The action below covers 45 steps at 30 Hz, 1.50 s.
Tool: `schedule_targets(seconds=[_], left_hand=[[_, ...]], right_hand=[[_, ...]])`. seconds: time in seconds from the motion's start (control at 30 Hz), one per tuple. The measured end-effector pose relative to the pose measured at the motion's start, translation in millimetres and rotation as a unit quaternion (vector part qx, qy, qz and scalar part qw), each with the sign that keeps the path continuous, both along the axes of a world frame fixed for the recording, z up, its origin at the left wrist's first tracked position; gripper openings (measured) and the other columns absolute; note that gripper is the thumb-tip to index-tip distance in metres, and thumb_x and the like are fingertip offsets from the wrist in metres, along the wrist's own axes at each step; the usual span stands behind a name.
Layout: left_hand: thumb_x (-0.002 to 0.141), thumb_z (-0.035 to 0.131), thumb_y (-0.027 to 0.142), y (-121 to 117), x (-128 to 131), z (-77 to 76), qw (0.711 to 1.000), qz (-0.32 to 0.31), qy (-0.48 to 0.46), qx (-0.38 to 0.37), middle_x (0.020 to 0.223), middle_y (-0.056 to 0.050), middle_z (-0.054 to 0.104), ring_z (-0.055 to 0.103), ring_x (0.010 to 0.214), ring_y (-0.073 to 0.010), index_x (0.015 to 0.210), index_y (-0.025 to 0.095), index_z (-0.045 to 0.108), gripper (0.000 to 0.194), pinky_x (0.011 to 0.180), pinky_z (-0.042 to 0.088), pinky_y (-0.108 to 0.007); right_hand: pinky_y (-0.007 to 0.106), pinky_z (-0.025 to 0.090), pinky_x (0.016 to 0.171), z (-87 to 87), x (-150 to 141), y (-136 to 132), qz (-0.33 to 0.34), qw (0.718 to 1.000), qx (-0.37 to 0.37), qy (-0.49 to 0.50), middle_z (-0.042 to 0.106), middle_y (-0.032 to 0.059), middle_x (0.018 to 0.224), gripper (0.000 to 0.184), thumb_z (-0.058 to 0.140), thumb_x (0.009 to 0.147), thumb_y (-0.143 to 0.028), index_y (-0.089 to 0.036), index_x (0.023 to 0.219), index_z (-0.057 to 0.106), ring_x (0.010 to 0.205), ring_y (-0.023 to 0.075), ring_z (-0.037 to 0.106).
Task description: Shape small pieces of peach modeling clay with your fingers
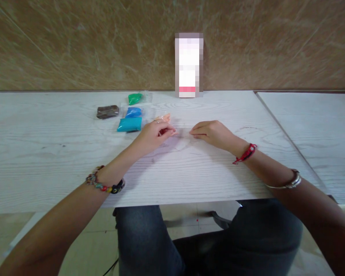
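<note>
My left hand (153,135) rests on the white table (60,153) with fingers curled round a small red lump in a clear bag (164,132). An orange packet (164,117) lies just behind that hand. My right hand (211,133) lies a short way to the right, fingers curled and pinched toward the left hand, seemingly on the clear bag's edge, which is hard to make out. Behind the left hand lie a turquoise packet (129,124), a blue packet (133,112), a green packet (135,98) and a brown packet (107,111).
A blurred white box (189,65) stands upright against the marbled brown wall at the table's back. A second white tabletop (313,130) adjoins on the right. My knees in jeans show below the table's front edge.
</note>
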<state>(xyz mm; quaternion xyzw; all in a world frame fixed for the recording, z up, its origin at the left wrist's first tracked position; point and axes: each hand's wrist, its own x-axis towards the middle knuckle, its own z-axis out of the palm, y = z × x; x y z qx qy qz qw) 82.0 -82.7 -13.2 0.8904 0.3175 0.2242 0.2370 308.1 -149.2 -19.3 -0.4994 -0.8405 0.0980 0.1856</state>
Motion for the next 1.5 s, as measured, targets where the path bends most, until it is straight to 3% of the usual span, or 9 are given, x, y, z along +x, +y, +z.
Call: schedule_targets(seconds=[0.2,0.33,0.63,0.77,0.9,1.03,1.2,1.37,1.5], left_hand=[[0.081,0.046,0.031,0,-1,0.0,1.0,0.023,0.003,0.0,0.081,-0.005,0.065,0.055,0.074,-0.0149,0.083,0.015,0.066,0.025,0.066,0.041,-0.027],[0.081,0.047,0.031,0,-1,0.5,1.0,0.01,0.003,0.002,0.08,-0.004,0.065,0.055,0.073,-0.0145,0.08,0.016,0.065,0.023,0.066,0.041,-0.026],[0.082,0.047,0.03,0,0,0.0,1.0,-0.001,0.003,0.001,0.078,-0.004,0.064,0.054,0.076,-0.015,0.08,0.015,0.065,0.024,0.069,0.04,-0.027],[0.082,0.047,0.027,0,-1,-0.2,1.0,0.014,-0.004,-0.001,0.081,-0.004,0.063,0.055,0.073,-0.0136,0.082,0.015,0.065,0.022,0.066,0.04,-0.026],[0.081,0.049,0.029,1,-1,-1.7,1.0,0.002,-0.006,-0.002,0.078,-0.004,0.064,0.055,0.075,-0.0147,0.081,0.015,0.065,0.021,0.068,0.041,-0.027],[0.081,0.048,0.027,3,0,-2.8,1.0,0.019,-0.002,-0.004,0.082,-0.004,0.063,0.056,0.076,-0.0148,0.083,0.016,0.066,0.021,0.069,0.043,-0.027],[0.083,0.046,0.027,3,-2,-1.4,1.0,0.027,0.002,-0.005,0.084,-0.006,0.064,0.057,0.078,-0.016,0.085,0.015,0.066,0.024,0.07,0.044,-0.028],[0.082,0.046,0.026,3,-2,-0.3,1.0,0.026,-0.003,0.001,0.084,-0.005,0.064,0.057,0.077,-0.0152,0.084,0.014,0.066,0.023,0.071,0.044,-0.027],[0.082,0.046,0.028,3,-2,-0.9,1.0,0.026,-0.009,0.003,0.082,-0.005,0.063,0.056,0.075,-0.0149,0.084,0.014,0.066,0.024,0.068,0.043,-0.026]], right_hand=[[0.029,0.047,0.082,-1.7,0,-1,0.054,0.998,-0.018,0.03,0.07,0.0051,0.1,0.023,0.05,0.084,-0.018,-0.019,0.09,0.072,0.09,0.0174,0.064],[0.032,0.048,0.083,-3.7,1,2,-0.019,0.999,0.001,0.032,0.07,0.0065,0.099,0.022,0.052,0.082,-0.018,-0.017,0.093,0.072,0.093,0.0203,0.064],[0.032,0.05,0.083,-5.6,4,2,-0.024,0.999,-0.003,0.042,0.071,0.0057,0.097,0.023,0.053,0.081,-0.017,-0.019,0.095,0.072,0.092,0.0196,0.066],[0.031,0.049,0.088,-7.1,3,1,0.041,0.997,-0.02,0.054,0.069,0.0044,0.103,0.024,0.052,0.083,-0.018,-0.021,0.096,0.072,0.096,0.0176,0.065],[0.031,0.05,0.086,-8.4,3,1,-0.026,0.997,-0.004,0.066,0.07,0.0053,0.1,0.025,0.051,0.082,-0.015,-0.019,0.097,0.071,0.095,0.0187,0.065],[0.029,0.05,0.087,-9.9,3,2,0.04,0.996,-0.021,0.076,0.07,0.0038,0.101,0.024,0.052,0.082,-0.016,-0.021,0.095,0.072,0.094,0.0169,0.066],[0.032,0.052,0.083,-11.6,7,5,-0.049,0.994,0.003,0.098,0.071,0.0052,0.098,0.023,0.053,0.081,-0.016,-0.02,0.095,0.071,0.092,0.019,0.066],[0.03,0.05,0.088,-9.7,5,5,0.011,0.997,-0.01,0.077,0.069,0.0041,0.103,0.024,0.053,0.082,-0.016,-0.021,0.096,0.071,0.096,0.0179,0.065],[0.03,0.051,0.084,-8.0,4,6,-0.053,0.996,-0.002,0.068,0.07,0.0044,0.098,0.025,0.052,0.082,-0.016,-0.02,0.097,0.071,0.093,0.0186,0.066]])
